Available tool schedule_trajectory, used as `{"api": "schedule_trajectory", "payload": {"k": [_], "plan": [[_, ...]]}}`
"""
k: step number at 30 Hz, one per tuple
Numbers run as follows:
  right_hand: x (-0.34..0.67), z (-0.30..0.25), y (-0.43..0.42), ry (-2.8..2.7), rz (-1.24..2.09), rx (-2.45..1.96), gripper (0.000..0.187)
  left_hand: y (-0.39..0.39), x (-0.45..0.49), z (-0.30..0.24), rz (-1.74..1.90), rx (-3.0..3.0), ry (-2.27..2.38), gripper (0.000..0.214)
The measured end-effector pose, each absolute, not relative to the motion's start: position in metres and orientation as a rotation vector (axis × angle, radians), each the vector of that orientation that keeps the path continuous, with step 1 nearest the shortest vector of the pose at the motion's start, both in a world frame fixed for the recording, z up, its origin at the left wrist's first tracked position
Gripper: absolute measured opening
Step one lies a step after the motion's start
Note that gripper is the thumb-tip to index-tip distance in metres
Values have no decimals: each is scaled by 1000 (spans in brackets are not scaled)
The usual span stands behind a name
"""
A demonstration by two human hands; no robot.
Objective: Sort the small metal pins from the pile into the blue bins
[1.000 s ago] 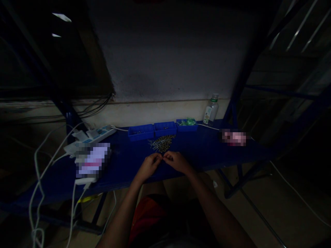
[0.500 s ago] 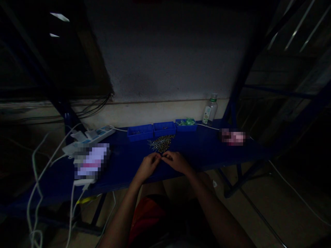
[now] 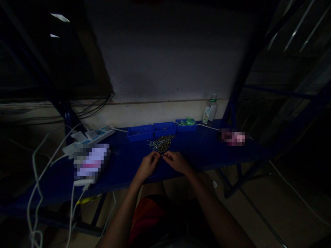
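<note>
Piece [image 3: 162,155] of something tiny, too small and dark to identify, sits at the fingertips of two bare hands. Left hand [image 3: 148,165] and right hand [image 3: 177,161] nearly meet, thumbs and fingers pressed together, seemingly pinching it from both sides. It bridges the narrow gap between them, just above the near part of a blue table [image 3: 124,158].

Just beyond the fingertips lies a heap [image 3: 161,143] of small metal parts: silvery shafts mostly toward the left, brassy bits toward the right. Work looks partway along: one piece is being handled, many lie loose, and a few small bits are in the left bin [image 3: 141,138] and middle bin [image 3: 165,133]. No finished count can be told.

The right bin [image 3: 186,129] holds green plastic [image 3: 189,121]. Farther out stand a bottle [image 3: 210,113] at the right and a white power strip [image 3: 105,132] at the left.
</note>
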State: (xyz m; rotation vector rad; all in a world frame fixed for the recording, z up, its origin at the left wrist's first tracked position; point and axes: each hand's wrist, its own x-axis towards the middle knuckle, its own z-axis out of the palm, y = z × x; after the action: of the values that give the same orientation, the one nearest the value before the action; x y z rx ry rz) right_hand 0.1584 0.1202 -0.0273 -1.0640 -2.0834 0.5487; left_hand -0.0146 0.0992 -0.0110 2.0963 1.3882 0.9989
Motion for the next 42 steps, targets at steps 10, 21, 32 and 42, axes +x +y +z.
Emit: {"api": "schedule_trajectory", "payload": {"k": [10,21,32,42], "plan": [[158,-30,122,-2088,565,-1061,18,98,-14,-10,978,2087,1378,27],[158,-29,123,-2083,581,-1058,18,99,-13,-11,1000,2056,1350,28],[159,-29,123,-2154,589,-994,21,100,-15,-14,1012,2067,1320,28],[160,-33,126,-2185,582,-944,25,103,-18,-15,1018,2075,1319,28]]}}
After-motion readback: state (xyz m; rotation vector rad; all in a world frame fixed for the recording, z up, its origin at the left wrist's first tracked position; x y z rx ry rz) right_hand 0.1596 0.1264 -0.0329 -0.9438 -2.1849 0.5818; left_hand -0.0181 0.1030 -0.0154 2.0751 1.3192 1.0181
